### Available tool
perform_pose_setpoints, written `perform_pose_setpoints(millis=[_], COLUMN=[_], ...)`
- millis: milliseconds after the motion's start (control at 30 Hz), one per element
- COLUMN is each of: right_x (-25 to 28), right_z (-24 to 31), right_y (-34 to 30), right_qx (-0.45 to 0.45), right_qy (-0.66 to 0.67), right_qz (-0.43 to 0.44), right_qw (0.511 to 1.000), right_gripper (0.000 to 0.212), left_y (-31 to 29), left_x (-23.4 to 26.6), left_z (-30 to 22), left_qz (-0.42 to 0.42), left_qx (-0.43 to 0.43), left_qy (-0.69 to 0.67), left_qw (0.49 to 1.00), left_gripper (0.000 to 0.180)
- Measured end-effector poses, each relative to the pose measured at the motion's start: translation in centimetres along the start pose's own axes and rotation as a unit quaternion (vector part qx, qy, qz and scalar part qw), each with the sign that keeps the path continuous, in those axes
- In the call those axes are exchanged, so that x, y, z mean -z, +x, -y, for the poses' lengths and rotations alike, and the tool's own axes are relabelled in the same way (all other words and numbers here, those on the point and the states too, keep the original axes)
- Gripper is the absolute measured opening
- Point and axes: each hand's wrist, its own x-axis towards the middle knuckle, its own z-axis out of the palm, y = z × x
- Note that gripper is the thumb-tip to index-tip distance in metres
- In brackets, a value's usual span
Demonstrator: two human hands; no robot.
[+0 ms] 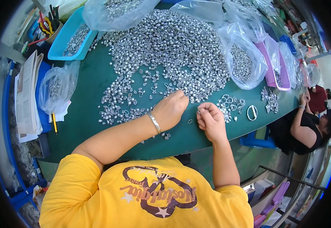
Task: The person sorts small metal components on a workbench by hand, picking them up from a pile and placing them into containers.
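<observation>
A big heap of small silver metal rings (173, 49) covers the green table (85, 87). My left hand (171, 110), with a silver bangle on the wrist, rests knuckles-up at the heap's near edge, fingers curled among the pieces. My right hand (210, 119) is closed and pinches one small ring (199, 111) between thumb and fingers. One loose ring (190, 121) lies between the two hands. A small sorted cluster of rings (230, 104) lies just right of my right hand.
Clear plastic bags of rings (245, 60) lie at the right and far side; another bag (57, 89) at the left. A blue basket (72, 38) holds more pieces. A larger ring (252, 112) lies at the right. Another person (306, 125) sits at the right table edge.
</observation>
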Motion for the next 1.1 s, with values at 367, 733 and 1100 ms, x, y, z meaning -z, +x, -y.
perform_pose_setpoints(millis=[367, 733, 1100], right_x=[0.4, -0.1, -6.4], right_z=[-0.9, -1.2, 0.2], right_y=[-0.4, -0.9, -1.8], right_qx=[-0.126, -0.118, 0.295], right_qy=[0.427, 0.47, -0.382], right_qz=[0.13, 0.181, 0.059], right_qw=[0.886, 0.856, 0.874], right_gripper=[0.01, 0.012, 0.011], left_y=[-1.5, -3.2, -7.6], left_x=[1.1, 4.2, 7.6], left_z=[-0.2, -2.3, 0.0], left_qz=[0.037, -0.003, -0.045], left_qx=[0.022, 0.188, 0.375], left_qy=[-0.048, -0.344, -0.59], left_qw=[0.998, 0.92, 0.713], left_gripper=[0.016, 0.018, 0.018])
